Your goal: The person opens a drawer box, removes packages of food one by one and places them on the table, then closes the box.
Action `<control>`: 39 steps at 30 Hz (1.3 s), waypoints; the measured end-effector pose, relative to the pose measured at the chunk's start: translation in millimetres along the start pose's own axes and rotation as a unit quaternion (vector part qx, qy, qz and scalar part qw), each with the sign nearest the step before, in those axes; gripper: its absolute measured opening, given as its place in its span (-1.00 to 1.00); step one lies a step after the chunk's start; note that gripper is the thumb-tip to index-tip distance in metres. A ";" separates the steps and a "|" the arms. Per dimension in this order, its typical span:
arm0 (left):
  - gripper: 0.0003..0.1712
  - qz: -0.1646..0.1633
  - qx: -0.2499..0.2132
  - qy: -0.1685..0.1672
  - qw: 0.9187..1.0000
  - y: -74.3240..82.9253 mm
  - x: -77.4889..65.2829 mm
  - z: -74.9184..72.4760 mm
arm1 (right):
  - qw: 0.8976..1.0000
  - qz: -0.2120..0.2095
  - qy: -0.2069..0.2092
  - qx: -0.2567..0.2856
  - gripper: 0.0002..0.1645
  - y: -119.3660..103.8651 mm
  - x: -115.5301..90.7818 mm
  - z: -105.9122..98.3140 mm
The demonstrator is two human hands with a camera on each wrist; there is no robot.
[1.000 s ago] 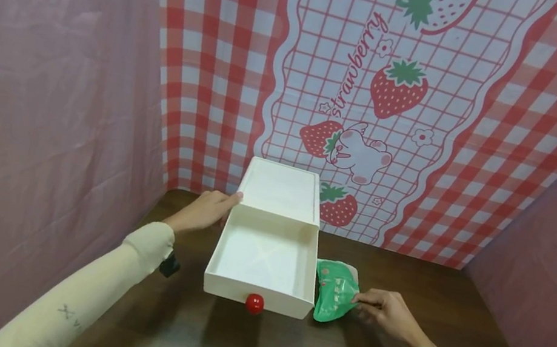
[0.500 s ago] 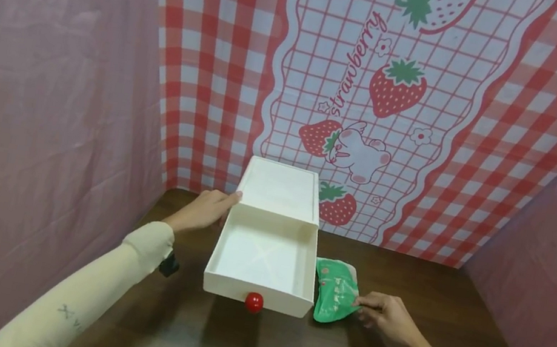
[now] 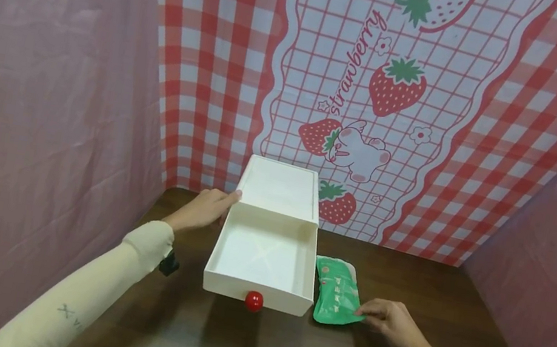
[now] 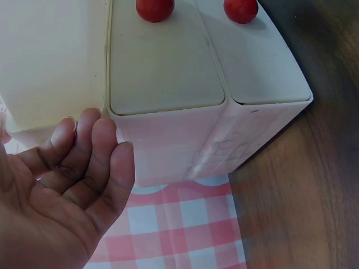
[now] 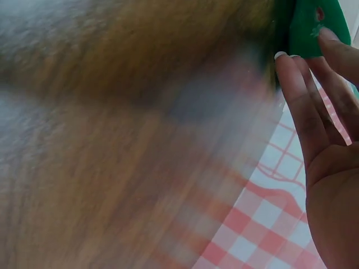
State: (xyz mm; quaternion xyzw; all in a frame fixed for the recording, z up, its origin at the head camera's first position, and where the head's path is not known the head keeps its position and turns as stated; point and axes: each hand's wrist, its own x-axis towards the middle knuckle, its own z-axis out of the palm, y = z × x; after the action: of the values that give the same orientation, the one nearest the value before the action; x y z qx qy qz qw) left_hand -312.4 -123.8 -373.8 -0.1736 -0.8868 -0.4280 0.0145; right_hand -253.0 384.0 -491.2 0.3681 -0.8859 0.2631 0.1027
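A white drawer unit [image 3: 281, 187] stands against the back cloth, with its top drawer [image 3: 258, 296] pulled out toward me. That drawer has a red round knob [image 3: 254, 301] and nothing inside it. My left hand [image 3: 203, 210] is at the unit's left side, fingertips at the top edge. In the left wrist view its fingers [image 4: 101, 151] bend softly against the side wall. To the right of the drawer, my right hand [image 3: 394, 325] pinches the lower right corner of a green packet [image 3: 336, 293] with pale print. Thumb and fingers meet at the packet's edge [image 5: 317, 42] in the right wrist view.
Two lower drawers [image 4: 168, 67] of the unit are pushed in, each with a red knob. The wooden table [image 3: 429, 297] spreads below. A strawberry-print checked cloth [image 3: 219, 65] hangs behind, and pink curtains [image 3: 48, 98] line both sides.
My right hand has moved slightly right and down while pinching the packet's corner. The packet looks flatter and its print shows more fully. My left hand and the drawer hold still.
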 end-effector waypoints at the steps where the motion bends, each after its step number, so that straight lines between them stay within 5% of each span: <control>1: -0.22 0.000 0.000 0.000 1.000 0.1 0.0 -0.1 | 1.000 -0.001 -0.001 0.003 -0.60 0.3 -1.4 0.0; 16: -0.22 0.003 0.003 0.001 1.000 -1.3 0.3 -0.1 | 0.998 0.048 -0.040 -0.012 -0.65 -4.3 -10.9 1.8; 22: -0.22 0.006 0.005 0.000 1.000 -0.7 0.2 -0.4 | 0.994 0.080 -0.067 0.021 -0.71 -7.2 -9.4 0.7; 39: -0.21 0.008 0.001 0.001 1.000 0.7 -0.2 0.4 | 0.994 0.088 -0.059 -0.011 -0.87 -10.5 -5.6 1.0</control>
State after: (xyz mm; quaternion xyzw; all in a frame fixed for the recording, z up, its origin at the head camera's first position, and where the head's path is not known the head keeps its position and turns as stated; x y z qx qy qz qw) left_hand -312.0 -123.1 -373.6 -0.1804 -0.8859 -0.4269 0.0194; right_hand -241.6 380.6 -490.0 0.3027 -0.9221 0.2392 0.0309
